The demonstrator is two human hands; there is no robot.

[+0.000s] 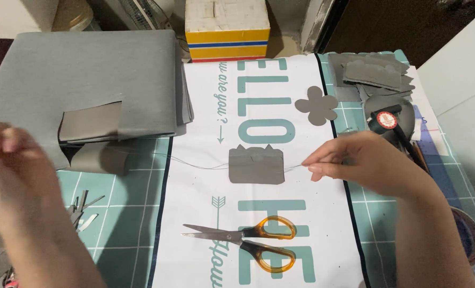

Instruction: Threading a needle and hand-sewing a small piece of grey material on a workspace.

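Open white sheet point(195, 213) between both hands, barred only by scissors point(248, 242) and taut thread point(195, 164).

scissors point(248, 242) before paper piece point(256, 166), flower cutout point(316, 105) behind

Right hand point(355, 160) pinches one end of a thin wire point(195, 164); wire runs across a grey cut-out piece point(256, 166) toward the blurred, raised left hand point(13, 160). Orange-handled scissors point(248, 242) lie open below the right hand, grey flower shape point(316, 105) above it.
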